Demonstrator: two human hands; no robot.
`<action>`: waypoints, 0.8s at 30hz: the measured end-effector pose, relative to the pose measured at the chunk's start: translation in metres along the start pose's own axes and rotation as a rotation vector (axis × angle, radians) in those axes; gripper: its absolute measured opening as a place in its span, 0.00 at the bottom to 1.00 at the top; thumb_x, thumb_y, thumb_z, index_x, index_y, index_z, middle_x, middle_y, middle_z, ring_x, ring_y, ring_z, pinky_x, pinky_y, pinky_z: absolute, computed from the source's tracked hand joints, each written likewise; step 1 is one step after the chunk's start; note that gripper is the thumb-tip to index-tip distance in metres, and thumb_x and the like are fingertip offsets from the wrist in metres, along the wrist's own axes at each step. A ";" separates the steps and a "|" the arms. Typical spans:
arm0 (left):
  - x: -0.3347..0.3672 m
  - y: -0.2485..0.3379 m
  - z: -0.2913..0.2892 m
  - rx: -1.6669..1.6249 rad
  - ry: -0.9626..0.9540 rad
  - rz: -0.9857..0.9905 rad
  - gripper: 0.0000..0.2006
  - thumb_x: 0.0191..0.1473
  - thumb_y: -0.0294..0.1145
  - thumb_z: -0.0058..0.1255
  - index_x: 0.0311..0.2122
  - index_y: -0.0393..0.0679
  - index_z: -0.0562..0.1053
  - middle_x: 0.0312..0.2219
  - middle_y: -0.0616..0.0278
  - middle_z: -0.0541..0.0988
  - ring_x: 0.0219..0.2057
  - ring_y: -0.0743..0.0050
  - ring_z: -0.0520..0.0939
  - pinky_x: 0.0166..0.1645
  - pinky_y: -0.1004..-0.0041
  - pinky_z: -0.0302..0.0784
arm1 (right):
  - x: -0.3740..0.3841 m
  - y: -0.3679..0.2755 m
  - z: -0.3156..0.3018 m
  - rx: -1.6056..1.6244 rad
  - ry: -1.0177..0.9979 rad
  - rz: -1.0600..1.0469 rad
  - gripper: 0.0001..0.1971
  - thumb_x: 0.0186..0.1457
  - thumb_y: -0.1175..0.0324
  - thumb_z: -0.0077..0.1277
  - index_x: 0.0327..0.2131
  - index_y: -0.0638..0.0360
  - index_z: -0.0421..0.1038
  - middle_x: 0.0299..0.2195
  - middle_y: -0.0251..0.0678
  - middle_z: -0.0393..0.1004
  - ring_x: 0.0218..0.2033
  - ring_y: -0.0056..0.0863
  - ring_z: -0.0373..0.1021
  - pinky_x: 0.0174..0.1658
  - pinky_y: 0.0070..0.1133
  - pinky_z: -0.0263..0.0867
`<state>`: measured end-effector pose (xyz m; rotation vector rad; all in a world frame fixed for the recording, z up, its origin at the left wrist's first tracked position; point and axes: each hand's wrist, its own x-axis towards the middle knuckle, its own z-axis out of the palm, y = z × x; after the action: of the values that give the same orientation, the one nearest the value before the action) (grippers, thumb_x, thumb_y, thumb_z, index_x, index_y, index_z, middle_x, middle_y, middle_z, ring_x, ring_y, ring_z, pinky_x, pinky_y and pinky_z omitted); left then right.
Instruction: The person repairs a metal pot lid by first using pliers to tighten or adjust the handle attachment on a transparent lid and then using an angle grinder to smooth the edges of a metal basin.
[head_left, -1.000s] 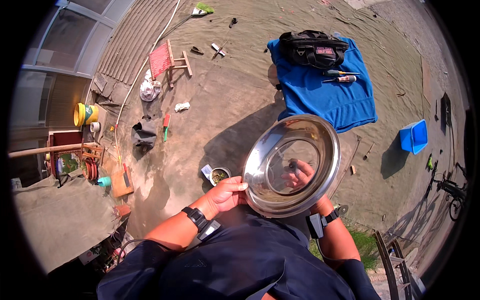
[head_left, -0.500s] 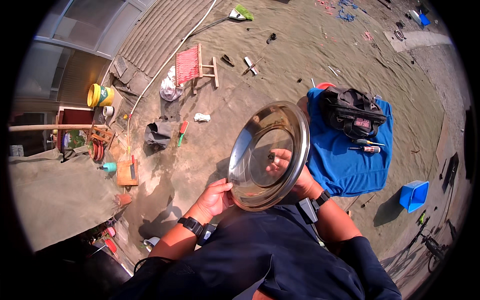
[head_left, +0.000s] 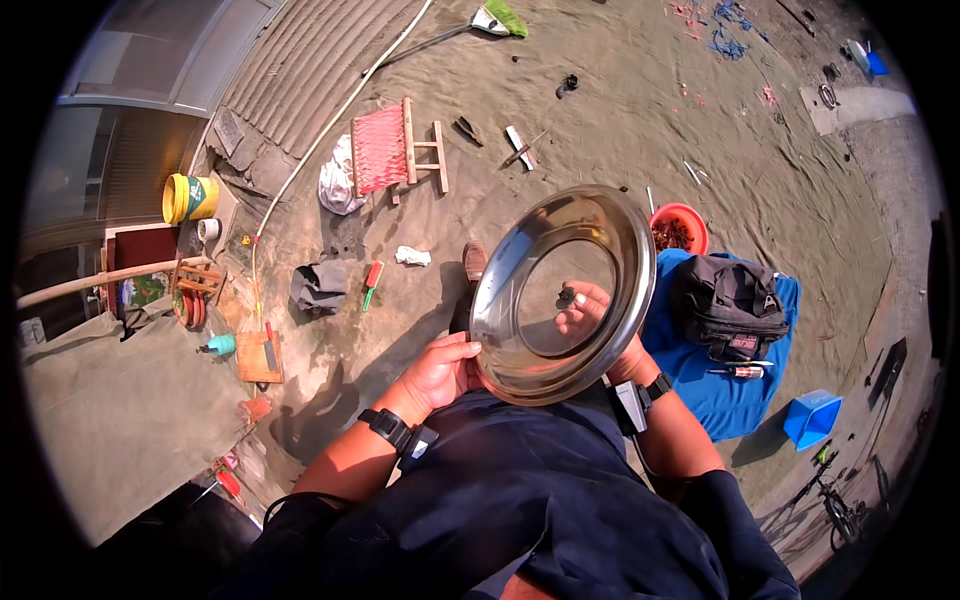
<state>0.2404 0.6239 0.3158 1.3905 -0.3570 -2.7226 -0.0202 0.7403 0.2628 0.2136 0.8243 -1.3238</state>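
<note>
A round see-through lid (head_left: 520, 335) with a wide shiny metal rim is held up in front of my body, tilted. My left hand (head_left: 440, 372) grips its left lower edge, thumb on the near face and fingers partly hidden behind. Reaching behind the lid, my right hand (head_left: 586, 310) shows through the clear middle. Its fingers close around a small dark knob (head_left: 566, 298) at the centre of the lid. The metal rim hides part of that hand. Dark bands with small boxes sit on both wrists.
A blue cloth-covered surface (head_left: 705, 405) at right carries a black tool bag (head_left: 728, 305) and a screwdriver (head_left: 740, 372). Beyond lies a red basin (head_left: 684, 222); a blue bin (head_left: 811, 420) stands further right. A red-webbed folding stool (head_left: 380, 150) and a red-green brush (head_left: 372, 285) are ahead left.
The lid has shifted a little right and up in view, both hands still on it. My view has moved, so the red basin shows more fully and a brown shoe has appeared.
</note>
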 end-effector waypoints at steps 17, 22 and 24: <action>0.167 0.290 0.047 0.416 -0.072 -0.270 0.09 0.61 0.30 0.47 0.45 0.39 0.70 0.37 0.55 0.81 0.37 0.63 0.84 0.44 0.59 0.82 | 0.170 -0.075 0.049 0.456 0.192 -0.347 0.17 0.62 0.66 0.53 0.53 0.57 0.68 0.39 0.35 0.75 0.36 0.32 0.76 0.39 0.24 0.75; 0.225 0.335 0.074 0.489 -0.048 -0.286 0.10 0.61 0.27 0.45 0.46 0.37 0.70 0.40 0.54 0.81 0.39 0.62 0.85 0.45 0.58 0.83 | 0.215 -0.114 0.052 0.536 0.255 -0.349 0.16 0.61 0.65 0.55 0.51 0.56 0.70 0.35 0.32 0.76 0.35 0.28 0.78 0.37 0.20 0.78; 0.244 0.351 0.090 0.502 -0.028 -0.302 0.09 0.61 0.28 0.46 0.45 0.41 0.70 0.38 0.58 0.80 0.35 0.66 0.84 0.42 0.62 0.82 | 0.229 -0.125 0.049 0.571 0.257 -0.390 0.16 0.61 0.65 0.54 0.51 0.56 0.70 0.34 0.31 0.76 0.34 0.27 0.78 0.37 0.20 0.78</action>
<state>0.0067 0.2592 0.2553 1.6288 -0.9619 -3.0323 -0.1103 0.5017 0.1893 0.7120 0.7025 -1.9143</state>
